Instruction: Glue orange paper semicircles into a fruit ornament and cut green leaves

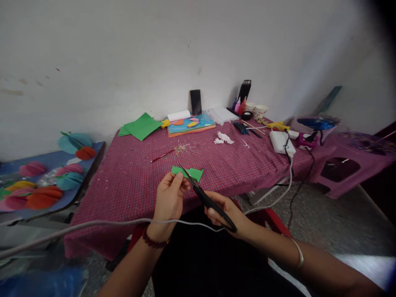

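Note:
My left hand (170,194) pinches a small strip of green paper (196,175) between thumb and fingers, just over the table's front edge. In my right hand (227,212) is a pair of black-handled scissors (213,204), fingers closed around the handles. The blades point up and to the left and lie across the green strip. A white cable passes over my left wrist and below the scissors. Past my hands lie a thin pencil-like stick (162,155) and a heap of small colourful bits (182,149).
Green sheets (144,126), a stack of coloured paper (192,128) and a phone (196,102) are along the wall. Crumpled tissue (224,138), glue bottles (239,107) and a white power bank-like box (282,142) are to the right. Paper pumpkin-like shapes (45,197) fill the left board.

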The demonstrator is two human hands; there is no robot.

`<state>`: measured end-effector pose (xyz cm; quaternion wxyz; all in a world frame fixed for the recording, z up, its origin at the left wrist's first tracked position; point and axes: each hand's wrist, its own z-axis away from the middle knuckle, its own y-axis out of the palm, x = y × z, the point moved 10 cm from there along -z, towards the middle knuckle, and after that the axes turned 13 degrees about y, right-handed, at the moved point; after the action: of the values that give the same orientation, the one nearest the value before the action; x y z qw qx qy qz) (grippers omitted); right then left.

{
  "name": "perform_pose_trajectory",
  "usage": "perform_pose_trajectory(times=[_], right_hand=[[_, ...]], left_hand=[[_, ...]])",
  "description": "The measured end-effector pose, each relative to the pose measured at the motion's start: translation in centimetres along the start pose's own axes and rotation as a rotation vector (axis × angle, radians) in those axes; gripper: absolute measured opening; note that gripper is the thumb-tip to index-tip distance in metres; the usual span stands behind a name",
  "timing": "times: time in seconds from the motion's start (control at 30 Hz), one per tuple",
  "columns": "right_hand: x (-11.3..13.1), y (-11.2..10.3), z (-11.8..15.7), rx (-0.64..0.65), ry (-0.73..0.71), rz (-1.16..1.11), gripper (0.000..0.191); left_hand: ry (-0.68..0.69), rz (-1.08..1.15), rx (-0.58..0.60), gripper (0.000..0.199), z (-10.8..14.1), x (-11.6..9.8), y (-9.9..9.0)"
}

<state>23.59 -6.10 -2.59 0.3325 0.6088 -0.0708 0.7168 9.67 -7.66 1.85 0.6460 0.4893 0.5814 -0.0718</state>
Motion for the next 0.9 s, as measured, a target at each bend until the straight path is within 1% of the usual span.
perform_pose_trajectory(times=[0.27,0.47,0.63,0.9], right_hand=[[-0.7,-0.3,-0.1,0.007,0.063,-0.063,0.064],[-0.8,-0.3,-0.2,0.021,0.05,-0.05,0.063],[-1.0,-0.5,-0.2,0.018,0.056,-0.058,0.063],[-1.0,-0.3,-0.2,0.031,0.07,-0.069,0.065]], left_hand=[[0.014,-0.077,0.07,0.029,-0.5,-0.6,0.1],[0.017,-0.139,0.095,0.029,-0.8,-1.0,0.1],[0.012,-0.162,0.108,0.028,-0.9,-1.0,0.1],[0.039,-0.154,0.136,0.027,-1.0,-1.5,0.1]])
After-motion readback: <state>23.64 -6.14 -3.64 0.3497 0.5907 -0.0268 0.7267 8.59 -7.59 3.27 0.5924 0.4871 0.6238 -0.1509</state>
